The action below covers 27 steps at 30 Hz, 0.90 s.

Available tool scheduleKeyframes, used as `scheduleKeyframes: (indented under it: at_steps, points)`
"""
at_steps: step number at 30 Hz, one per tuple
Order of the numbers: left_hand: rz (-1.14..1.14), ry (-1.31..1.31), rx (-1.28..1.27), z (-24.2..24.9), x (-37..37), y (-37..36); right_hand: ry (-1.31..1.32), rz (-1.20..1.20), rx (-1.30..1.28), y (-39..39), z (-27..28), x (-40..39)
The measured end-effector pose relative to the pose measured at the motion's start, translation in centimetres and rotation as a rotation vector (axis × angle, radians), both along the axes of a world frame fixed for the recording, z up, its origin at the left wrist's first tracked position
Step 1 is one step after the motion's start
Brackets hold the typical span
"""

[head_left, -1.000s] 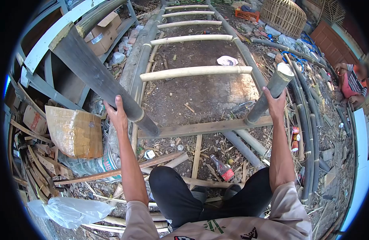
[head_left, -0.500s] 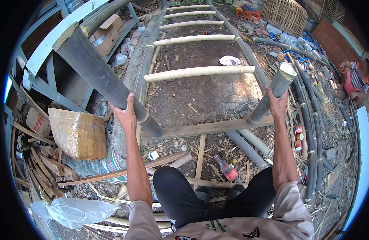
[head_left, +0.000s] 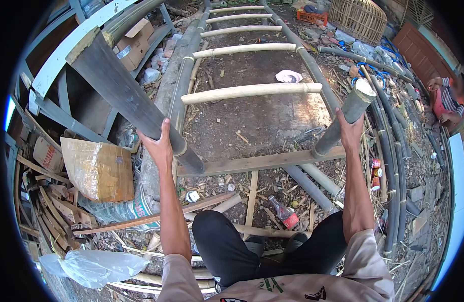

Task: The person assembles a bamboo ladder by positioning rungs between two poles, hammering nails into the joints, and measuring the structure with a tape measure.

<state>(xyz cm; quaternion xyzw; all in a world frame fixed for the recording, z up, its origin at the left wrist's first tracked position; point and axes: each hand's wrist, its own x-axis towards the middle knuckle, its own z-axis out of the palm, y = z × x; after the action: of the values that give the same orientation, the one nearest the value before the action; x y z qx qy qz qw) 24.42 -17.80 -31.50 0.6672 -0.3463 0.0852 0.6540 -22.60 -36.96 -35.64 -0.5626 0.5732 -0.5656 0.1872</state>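
My left hand [head_left: 158,147] wraps round a thick dark bamboo pole [head_left: 124,93] that leans to the upper left, its cut end toward me. On the right, my right hand [head_left: 351,133] grips a shorter bamboo pole [head_left: 355,106] with a pale cut top. Both poles stand at the near end of a bamboo ladder frame, beside a wooden plank [head_left: 262,161] laid across it. Pale bamboo rungs [head_left: 252,92] cross between the dark side rails beyond. My palms and some of my fingers are hidden behind the poles.
At left are a taped cardboard box [head_left: 98,168], scrap wood [head_left: 58,211] and a plastic bag [head_left: 93,267]. A bottle with a red label [head_left: 285,214] lies near my feet. Long bamboo poles [head_left: 391,171] lie at right, near another person [head_left: 446,100]. A woven basket [head_left: 358,20] stands behind.
The top of the right bamboo pole has shifted slightly to the right, with my right hand still on it. My left hand and its pole look almost unmoved.
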Motion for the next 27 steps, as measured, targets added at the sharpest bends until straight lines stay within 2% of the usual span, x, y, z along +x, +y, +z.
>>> scheduleKeyframes:
  at_steps: [18, 27]
  points:
    - [0.032, 0.002, -0.023, 0.05, -0.42, -0.15, 0.018, -0.066, -0.004, 0.03, 0.35, 0.47]
    - [0.016, 0.005, -0.041, -0.13, -0.20, -0.28, -0.002, -0.025, -0.038, -0.29, -0.21, 0.18]
